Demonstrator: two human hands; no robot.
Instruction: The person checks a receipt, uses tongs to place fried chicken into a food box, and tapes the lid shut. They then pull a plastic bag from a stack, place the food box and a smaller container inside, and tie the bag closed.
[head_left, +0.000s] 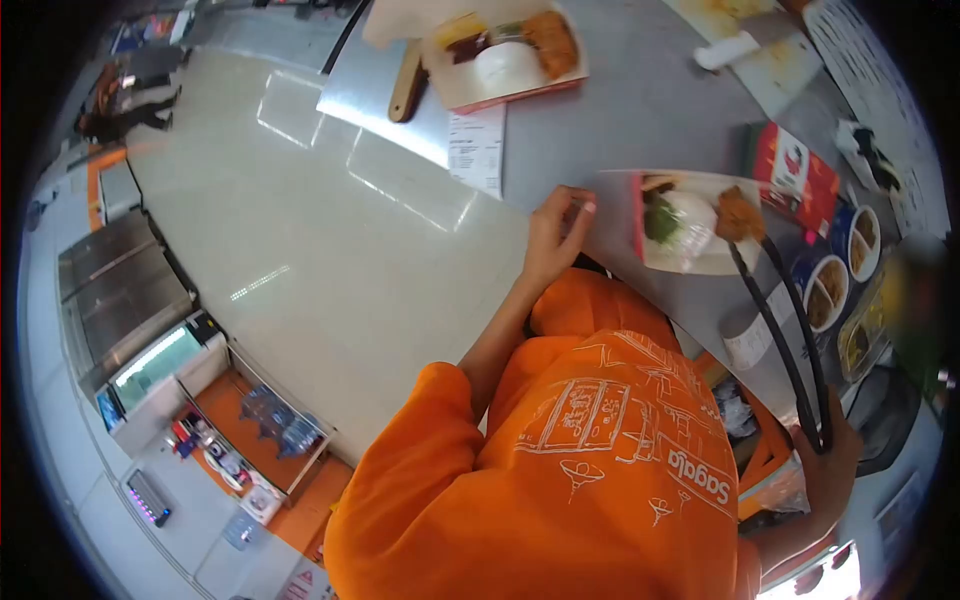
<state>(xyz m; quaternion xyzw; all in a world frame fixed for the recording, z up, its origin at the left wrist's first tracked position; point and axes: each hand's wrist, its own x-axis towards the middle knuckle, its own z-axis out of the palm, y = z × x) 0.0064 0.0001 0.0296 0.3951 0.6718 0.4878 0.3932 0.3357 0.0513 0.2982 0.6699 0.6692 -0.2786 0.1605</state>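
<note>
My right hand [832, 455] is closed around the handle end of black tongs [785, 330]. The tongs' tips meet a piece of fried chicken [738, 215] in a paper food box [690, 262]. Beside the chicken, white rice [688, 222] and something green [658, 218] lie in the same box. My left hand [560, 232] is at the counter's edge, left of this box, loosely curled with a gap between thumb and fingers. Nothing shows in it. Farther back stands a second filled food box [515, 92], apart from both hands.
The metal counter [590, 140] also holds a printed receipt [476, 150], a wooden-handled tool [407, 82], a red carton [795, 175] and blue-rimmed tubs [822, 295]. A white-handled utensil [727, 50] lies at the back. Water bottles [280, 415] stand on a shelf at left.
</note>
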